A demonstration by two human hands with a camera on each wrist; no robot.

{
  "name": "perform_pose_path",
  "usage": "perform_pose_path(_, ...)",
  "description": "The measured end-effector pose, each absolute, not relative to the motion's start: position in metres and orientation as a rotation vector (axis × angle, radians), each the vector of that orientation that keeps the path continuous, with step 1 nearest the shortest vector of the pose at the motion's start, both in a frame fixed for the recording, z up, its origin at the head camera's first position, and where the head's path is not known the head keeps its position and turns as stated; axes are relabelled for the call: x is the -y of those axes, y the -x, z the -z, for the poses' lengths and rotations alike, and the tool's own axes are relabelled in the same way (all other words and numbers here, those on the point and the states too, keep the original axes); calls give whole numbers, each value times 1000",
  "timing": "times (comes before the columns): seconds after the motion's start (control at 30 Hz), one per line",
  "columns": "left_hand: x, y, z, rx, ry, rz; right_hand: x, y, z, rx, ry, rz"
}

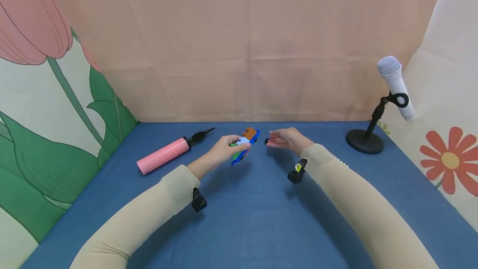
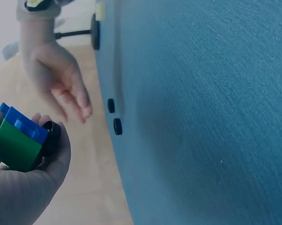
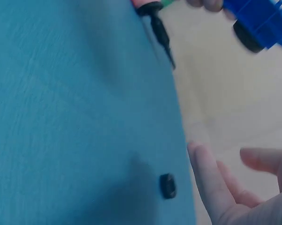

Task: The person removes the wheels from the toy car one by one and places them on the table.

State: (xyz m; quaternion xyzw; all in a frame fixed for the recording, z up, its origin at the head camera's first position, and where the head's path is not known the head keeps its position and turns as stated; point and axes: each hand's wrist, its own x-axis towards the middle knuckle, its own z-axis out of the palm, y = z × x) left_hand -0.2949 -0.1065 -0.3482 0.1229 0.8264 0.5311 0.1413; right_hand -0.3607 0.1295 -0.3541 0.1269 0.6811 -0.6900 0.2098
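My left hand (image 1: 223,148) grips a toy block car (image 1: 249,133), held above the table, with a blue base and orange, white and green blocks. In the left wrist view, its green block (image 2: 17,146) and a black wheel (image 2: 51,138) show beside the fingers. To the right of the car, my right hand (image 1: 290,139) hovers over the table with its fingers extended and nothing in them. Two loose black wheels, one nearer (image 2: 117,126) and one farther (image 2: 111,105), stand on the table in the left wrist view. One loose wheel (image 3: 168,186) appears close to my right fingers.
A pink hand pump (image 1: 164,155) with a black nozzle lies on the blue table (image 1: 239,219), left of my left hand. At the back right, a white microphone (image 1: 396,84) rests in a black stand (image 1: 365,141). A beige backdrop (image 1: 246,53) rises behind the table.
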Motion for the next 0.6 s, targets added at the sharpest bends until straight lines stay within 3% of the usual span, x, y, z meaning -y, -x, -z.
perform_pose_path(0.6,105,293,339,-2696,-552,-1126,-112,328,318,-1813,-46,1667)
